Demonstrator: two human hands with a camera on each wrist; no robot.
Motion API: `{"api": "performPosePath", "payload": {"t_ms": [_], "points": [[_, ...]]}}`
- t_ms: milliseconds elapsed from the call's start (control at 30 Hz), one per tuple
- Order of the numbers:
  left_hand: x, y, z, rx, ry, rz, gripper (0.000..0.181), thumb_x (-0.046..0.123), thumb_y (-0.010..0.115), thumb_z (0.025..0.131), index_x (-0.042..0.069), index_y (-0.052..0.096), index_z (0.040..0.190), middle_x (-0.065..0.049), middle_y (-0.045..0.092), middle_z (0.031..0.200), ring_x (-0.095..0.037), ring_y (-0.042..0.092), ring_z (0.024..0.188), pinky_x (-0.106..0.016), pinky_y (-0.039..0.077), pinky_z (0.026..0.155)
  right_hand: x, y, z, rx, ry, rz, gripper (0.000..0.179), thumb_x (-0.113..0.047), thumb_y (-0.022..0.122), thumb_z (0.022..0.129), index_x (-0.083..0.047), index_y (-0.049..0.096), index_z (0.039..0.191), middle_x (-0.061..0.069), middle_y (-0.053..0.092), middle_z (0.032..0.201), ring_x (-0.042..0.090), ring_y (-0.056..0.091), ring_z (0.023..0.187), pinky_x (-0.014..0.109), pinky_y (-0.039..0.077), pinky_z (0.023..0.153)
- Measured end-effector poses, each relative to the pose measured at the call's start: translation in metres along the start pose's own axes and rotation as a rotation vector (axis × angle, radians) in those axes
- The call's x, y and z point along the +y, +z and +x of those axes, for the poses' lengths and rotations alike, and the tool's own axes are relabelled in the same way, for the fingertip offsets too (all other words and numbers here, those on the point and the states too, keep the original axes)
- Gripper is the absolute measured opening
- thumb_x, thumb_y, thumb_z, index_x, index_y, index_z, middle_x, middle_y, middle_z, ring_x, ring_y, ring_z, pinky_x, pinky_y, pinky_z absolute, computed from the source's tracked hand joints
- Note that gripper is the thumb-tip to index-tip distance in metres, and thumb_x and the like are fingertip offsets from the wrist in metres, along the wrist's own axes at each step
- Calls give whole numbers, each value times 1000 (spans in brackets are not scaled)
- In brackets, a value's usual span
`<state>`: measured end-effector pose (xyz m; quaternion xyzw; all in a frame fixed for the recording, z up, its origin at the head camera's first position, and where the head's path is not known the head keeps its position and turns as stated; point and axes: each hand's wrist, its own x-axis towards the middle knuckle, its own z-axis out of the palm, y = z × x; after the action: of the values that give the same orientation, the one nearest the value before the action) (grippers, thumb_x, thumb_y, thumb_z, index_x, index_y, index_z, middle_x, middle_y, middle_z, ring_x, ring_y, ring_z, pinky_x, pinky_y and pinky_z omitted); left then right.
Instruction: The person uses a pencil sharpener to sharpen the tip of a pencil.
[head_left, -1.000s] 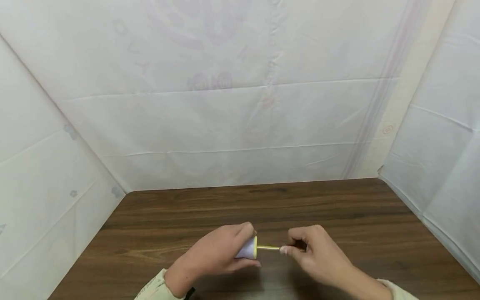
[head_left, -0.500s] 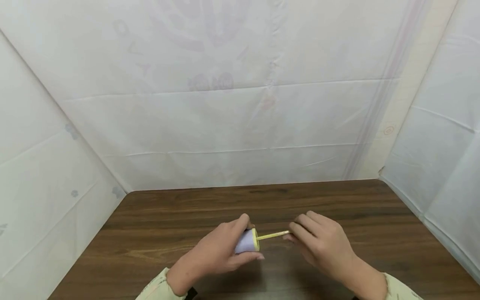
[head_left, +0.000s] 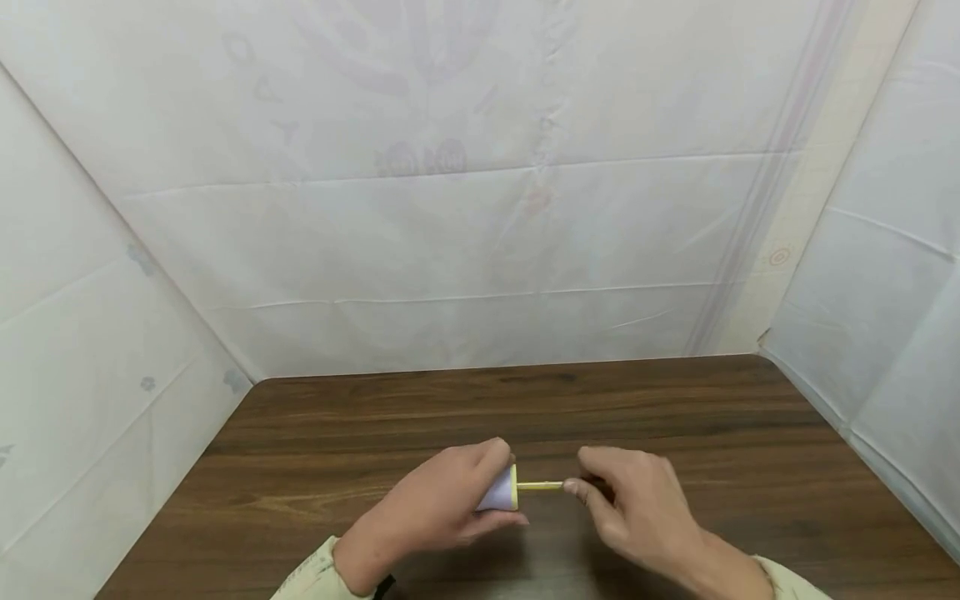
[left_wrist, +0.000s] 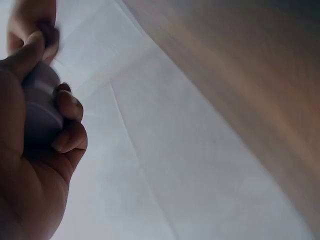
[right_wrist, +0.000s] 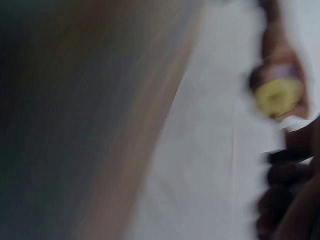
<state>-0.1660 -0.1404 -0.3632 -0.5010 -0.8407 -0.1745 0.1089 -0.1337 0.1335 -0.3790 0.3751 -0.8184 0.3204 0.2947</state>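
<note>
My left hand (head_left: 442,496) grips a lavender cylinder (head_left: 496,493) with a yellow end face, which points toward my right hand. In the left wrist view, fingers and thumb wrap round the cylinder (left_wrist: 42,107). Out of the middle of the yellow end (right_wrist: 278,97) comes a thin yellow pencil (head_left: 540,486), lying nearly level in the head view. My right hand (head_left: 637,508) pinches the pencil's outer end between thumb and fingers. The pencil's inner end is hidden inside the cylinder. The right wrist view is blurred.
Both hands are over a dark brown wooden table (head_left: 360,425). Pale printed sheets hang behind it (head_left: 480,242) and along its left (head_left: 97,400) and right sides (head_left: 892,333).
My right hand turned over at the wrist, knuckles up half a second ago, and has turned back with thumb toward the cylinder. The pencil tilted up, then levelled. My left hand kept its grip.
</note>
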Motion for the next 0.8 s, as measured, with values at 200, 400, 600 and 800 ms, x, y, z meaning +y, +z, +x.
{"api": "performPosePath", "payload": {"t_ms": [200,400,600,800], "points": [[-1,3,2,2,34,115,50,51,79,94,16,47,106,12,49,90,1,47,72,-13,40,63,-3,-6,-8,-220,388,147,37,-31,80,97,-25,51,74,-19,40,62,-6,33,52,19,32,45],[-1,0,1,-23,-132,-190,48,54,74,97,18,48,114,12,57,91,0,55,71,-15,48,61,8,-3,4,123,-298,-208,25,-30,66,108,-13,69,90,-8,60,77,-1,47,59,14,39,51],[2,5,1,-24,-132,-376,45,49,77,97,19,46,111,12,60,88,2,57,70,-16,50,59,8,-1,23,502,-696,-466,44,-22,61,110,-8,63,69,-1,55,65,10,37,54,18,24,50],[4,10,1,-26,-67,-119,48,52,75,97,16,46,109,12,53,89,2,50,69,-11,42,60,0,5,-2,116,-119,-132,44,-32,73,102,-24,48,66,-16,44,59,-6,26,51,12,20,44]]}}
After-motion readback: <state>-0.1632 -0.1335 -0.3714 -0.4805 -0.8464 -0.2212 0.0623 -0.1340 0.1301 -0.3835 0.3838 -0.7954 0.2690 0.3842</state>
